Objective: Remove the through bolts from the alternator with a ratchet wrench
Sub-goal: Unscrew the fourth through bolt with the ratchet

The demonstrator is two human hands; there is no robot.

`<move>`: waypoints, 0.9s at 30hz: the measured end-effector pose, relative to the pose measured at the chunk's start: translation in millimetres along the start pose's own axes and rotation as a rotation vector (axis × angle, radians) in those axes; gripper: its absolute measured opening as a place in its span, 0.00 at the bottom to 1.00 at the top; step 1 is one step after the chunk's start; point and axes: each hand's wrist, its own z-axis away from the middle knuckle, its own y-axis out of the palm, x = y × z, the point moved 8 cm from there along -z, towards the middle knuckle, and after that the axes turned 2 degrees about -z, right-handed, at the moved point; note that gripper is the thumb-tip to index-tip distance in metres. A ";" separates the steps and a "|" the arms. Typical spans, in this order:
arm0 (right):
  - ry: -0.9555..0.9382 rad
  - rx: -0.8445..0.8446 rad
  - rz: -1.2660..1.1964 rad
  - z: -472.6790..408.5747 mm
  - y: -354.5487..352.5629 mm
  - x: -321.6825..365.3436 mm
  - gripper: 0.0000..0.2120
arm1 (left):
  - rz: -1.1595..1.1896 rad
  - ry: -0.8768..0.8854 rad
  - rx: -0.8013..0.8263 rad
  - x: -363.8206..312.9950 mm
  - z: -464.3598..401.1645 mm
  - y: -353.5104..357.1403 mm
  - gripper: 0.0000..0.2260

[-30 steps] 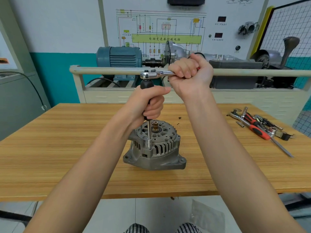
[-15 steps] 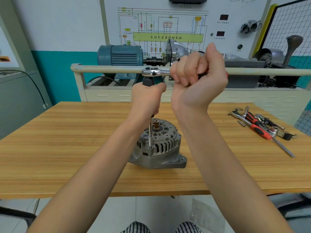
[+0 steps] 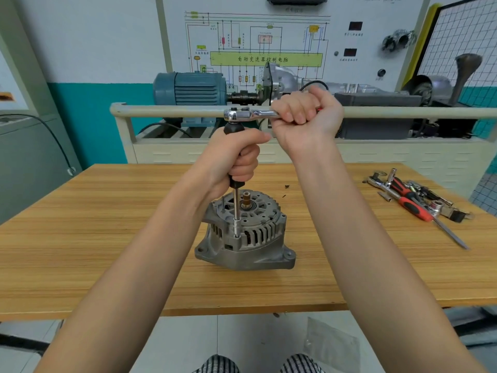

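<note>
Alternator (image 3: 243,235) stood on worktop (image 3: 107,238), below both hands. Left hand (image 3: 234,157) wrapped round black extension handle (image 3: 233,128), fingers clamped on it; shaft run down below fingers to socket (image 3: 236,228) seated at housing edge. Ratchet wrench (image 3: 242,113) mounted above left fingers; its grip clenched in right hand (image 3: 304,117), fingers curled tight. Advice: extension best kept plumb, downward pressure held, swing kept short and level. Bolt head hidden inside socket; remaining bolts hard to make out. Spare tools (image 3: 411,200) lie well right of right hand.
</note>
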 end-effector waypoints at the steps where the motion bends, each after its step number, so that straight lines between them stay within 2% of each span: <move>1: -0.036 0.020 0.020 3.9 3.0 2.2 0.25 | -0.004 0.009 -0.053 -0.4 -0.3 -2.4 0.25; 5: -0.220 0.162 0.164 27.9 20.9 5.1 0.24 | -0.023 0.031 -0.306 0.3 2.1 -11.9 0.21; 8: -0.436 0.309 0.325 53.5 36.3 0.6 0.25 | -0.059 0.054 -0.494 -1.4 5.4 -19.7 0.18; 10: -0.567 0.407 0.392 69.1 44.3 -2.5 0.21 | -0.071 0.086 -0.546 -2.7 6.7 -21.6 0.19; 12: -0.600 0.443 0.420 73.7 47.4 -3.2 0.18 | -0.078 0.106 -0.520 -3.1 7.1 -19.4 0.18; 15: -0.481 0.372 0.372 61.7 43.0 2.1 0.22 | -0.082 0.107 -0.370 -2.9 6.7 -14.4 0.17; 19: -0.197 0.221 0.194 31.0 25.4 7.3 0.26 | -0.001 0.083 0.018 -6.2 7.9 -4.7 0.14; 21: -0.036 0.159 0.081 16.4 16.1 0.3 0.26 | -0.004 0.070 0.136 -7.1 10.2 1.3 0.12; 24: 0.117 0.072 -0.068 -1.4 2.3 -10.4 0.27 | -0.005 0.022 0.158 -2.5 8.7 8.2 0.17; 27: 0.110 0.018 -0.096 -8.4 -6.2 -9.7 0.27 | -0.014 -0.019 0.039 2.6 3.8 4.0 0.25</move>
